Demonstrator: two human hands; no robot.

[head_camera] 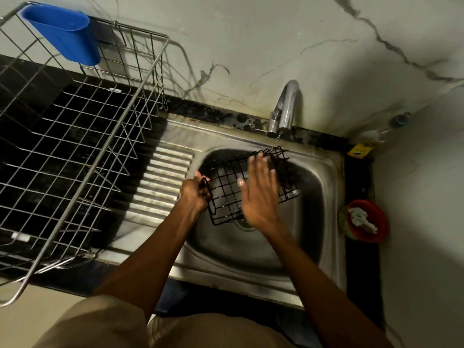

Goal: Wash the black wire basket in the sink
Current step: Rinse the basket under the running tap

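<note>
A black wire basket (227,188) is held tilted over the bowl of the steel sink (324,172), its far end under the tap. My left hand (194,190) grips the basket's left edge with curled fingers. My right hand (261,190) lies flat on the basket's grid with straight fingers, slightly blurred. A thin stream of water runs from the chrome tap (286,109) onto the basket's far corner. The drain (244,223) shows just below the basket, partly hidden by my right hand.
A large steel wire dish rack (82,146) with a blue plastic cup (62,33) stands on the black counter at the left. The ribbed drainboard (163,177) lies between rack and bowl. A red bowl (364,222) with a whitish scrubber sits at the right.
</note>
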